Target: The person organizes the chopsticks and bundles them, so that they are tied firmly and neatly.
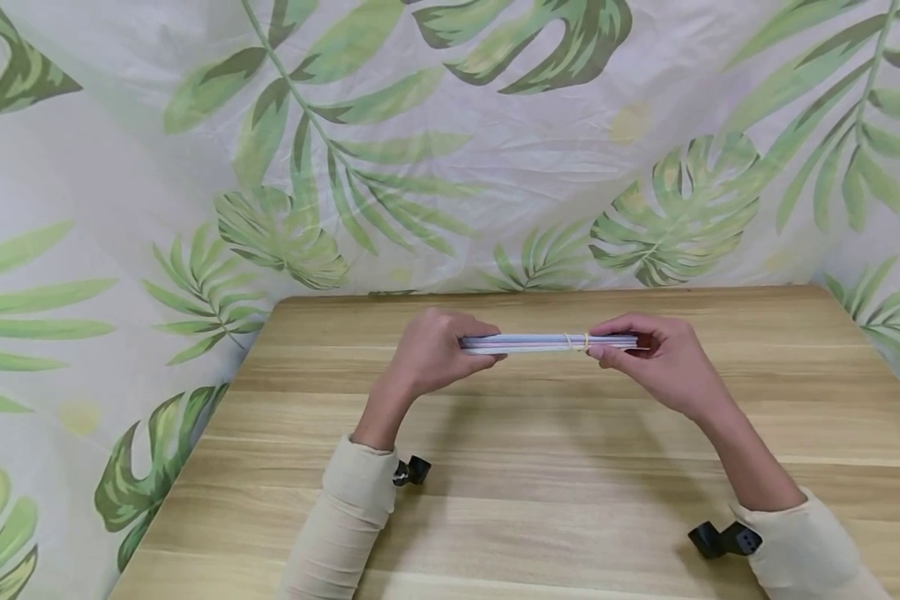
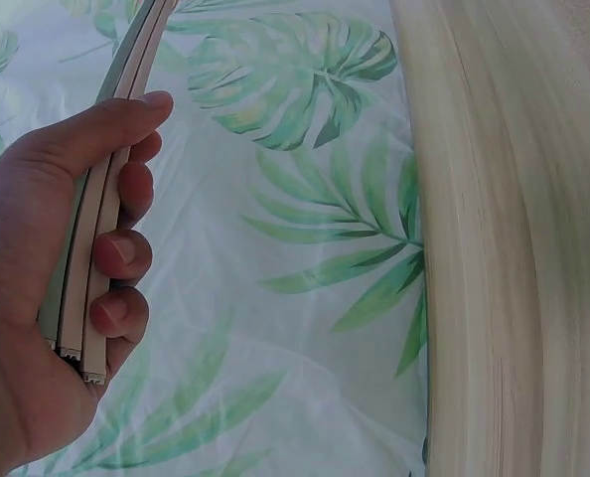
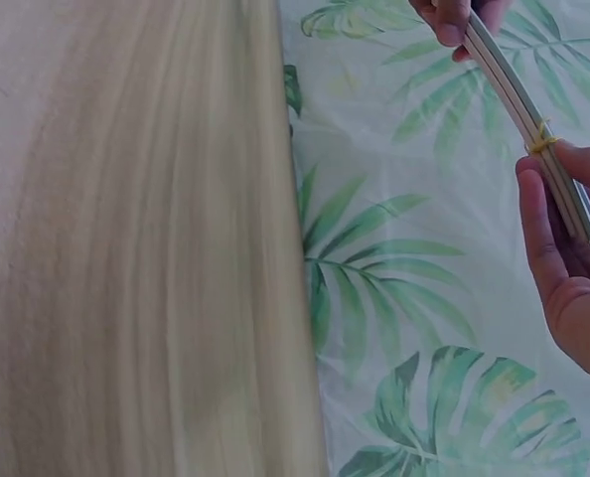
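Both hands (image 1: pixel 427 354) (image 1: pixel 663 358) grip banded straws (image 1: pixel 540 342) above table (image 1: pixel 570 467).

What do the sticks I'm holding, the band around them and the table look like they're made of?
Sticks: probably matte plastic strips, pale and slightly bowed. Band: thin, yellowish, likely rubber. Table: light wood-grain, possibly laminate; smooth with printed-looking streaks.

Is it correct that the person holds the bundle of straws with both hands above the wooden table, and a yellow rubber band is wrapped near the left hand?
Not quite. The rubber band sits near the right hand, not the left hand, as the head view shows. Both hands do hold the bundle of straws above the wooden table.
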`<state>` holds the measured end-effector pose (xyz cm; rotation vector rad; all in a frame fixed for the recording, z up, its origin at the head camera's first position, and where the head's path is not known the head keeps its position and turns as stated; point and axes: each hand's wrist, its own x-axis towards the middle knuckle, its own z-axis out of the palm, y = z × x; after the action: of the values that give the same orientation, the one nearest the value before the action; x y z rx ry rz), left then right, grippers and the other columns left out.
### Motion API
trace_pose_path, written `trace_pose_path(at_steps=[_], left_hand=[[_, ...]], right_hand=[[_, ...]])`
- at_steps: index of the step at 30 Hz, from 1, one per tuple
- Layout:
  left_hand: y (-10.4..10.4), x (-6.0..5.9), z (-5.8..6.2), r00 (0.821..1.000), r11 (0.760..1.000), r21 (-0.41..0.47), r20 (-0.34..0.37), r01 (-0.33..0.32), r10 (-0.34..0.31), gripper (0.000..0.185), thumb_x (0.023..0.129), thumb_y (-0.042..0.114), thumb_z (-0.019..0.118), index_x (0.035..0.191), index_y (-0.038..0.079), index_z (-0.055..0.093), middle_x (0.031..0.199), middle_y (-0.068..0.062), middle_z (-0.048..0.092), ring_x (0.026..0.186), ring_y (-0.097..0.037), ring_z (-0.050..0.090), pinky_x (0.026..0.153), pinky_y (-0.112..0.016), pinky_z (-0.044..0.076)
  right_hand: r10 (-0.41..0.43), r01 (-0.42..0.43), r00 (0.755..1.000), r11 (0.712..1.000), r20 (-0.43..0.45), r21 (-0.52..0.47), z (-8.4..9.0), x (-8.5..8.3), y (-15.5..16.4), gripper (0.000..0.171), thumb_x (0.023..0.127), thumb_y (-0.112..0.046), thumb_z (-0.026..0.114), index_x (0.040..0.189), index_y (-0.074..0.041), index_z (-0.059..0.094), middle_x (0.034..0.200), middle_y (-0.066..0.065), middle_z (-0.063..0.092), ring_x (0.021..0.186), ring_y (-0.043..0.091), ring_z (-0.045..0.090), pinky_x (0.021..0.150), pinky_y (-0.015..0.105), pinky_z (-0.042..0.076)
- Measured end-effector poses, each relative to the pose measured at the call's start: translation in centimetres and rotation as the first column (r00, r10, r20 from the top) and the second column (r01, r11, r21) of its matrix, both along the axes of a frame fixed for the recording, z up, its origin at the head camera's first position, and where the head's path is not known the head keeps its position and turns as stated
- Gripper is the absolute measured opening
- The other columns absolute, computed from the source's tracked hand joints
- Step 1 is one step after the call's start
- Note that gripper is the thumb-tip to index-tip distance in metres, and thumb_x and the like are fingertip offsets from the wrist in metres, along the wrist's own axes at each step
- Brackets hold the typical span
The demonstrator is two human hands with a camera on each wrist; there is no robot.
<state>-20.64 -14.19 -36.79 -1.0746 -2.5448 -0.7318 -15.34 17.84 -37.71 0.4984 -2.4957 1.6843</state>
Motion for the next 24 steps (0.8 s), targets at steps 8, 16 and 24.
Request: trace_pose_path(at_steps=[8, 16, 24], left_hand=[[0.8, 0.2, -0.3, 0.997, 0.999, -0.043, -0.079, -0.004, 0.001, 0.012, 0.084, 0.025, 0.091, 0.095, 0.025, 0.087, 0.081, 0.011, 0.079, 0.060, 0.000, 0.056, 0.057, -0.020, 0.041], [1.1, 0.3, -0.5, 0.998, 0.999, -0.035, -0.063, -0.003, 0.001, 0.013, 0.082, 0.024, 0.091, 0.095, 0.023, 0.087, 0.082, 0.010, 0.080, 0.060, 0.000, 0.058, 0.058, -0.021, 0.043], [0.6, 0.2, -0.2, 1.000, 1.000, 0.000, -0.025, -0.016, 0.016, 0.015, 0.085, 0.026, 0.091, 0.099, 0.021, 0.087, 0.086, 0.008, 0.082, 0.063, 0.000, 0.059, 0.060, -0.023, 0.047]], right_hand=[[-0.012, 0.012, 0.999, 1.000, 0.036, -0.006, -0.9, -0.4, -1.0, 0.023, 0.092, -0.019, 0.087, 0.113, -0.010, 0.084, 0.106, 0.006, 0.083, 0.081, 0.007, 0.077, 0.070, 0.024, 0.060], [0.016, -0.016, 0.998, 1.000, 0.053, 0.001, -1.0, -0.6, -1.8, 0.029, 0.089, -0.019, 0.089, 0.117, -0.010, 0.084, 0.116, 0.015, 0.082, 0.084, 0.005, 0.077, 0.071, 0.023, 0.060], [-0.008, 0.007, 1.000, 1.000, 0.018, 0.011, -0.3, -0.3, -0.8, 0.023, 0.094, -0.020, 0.085, 0.115, -0.012, 0.081, 0.100, 0.003, 0.081, 0.079, 0.010, 0.075, 0.068, 0.025, 0.060]])
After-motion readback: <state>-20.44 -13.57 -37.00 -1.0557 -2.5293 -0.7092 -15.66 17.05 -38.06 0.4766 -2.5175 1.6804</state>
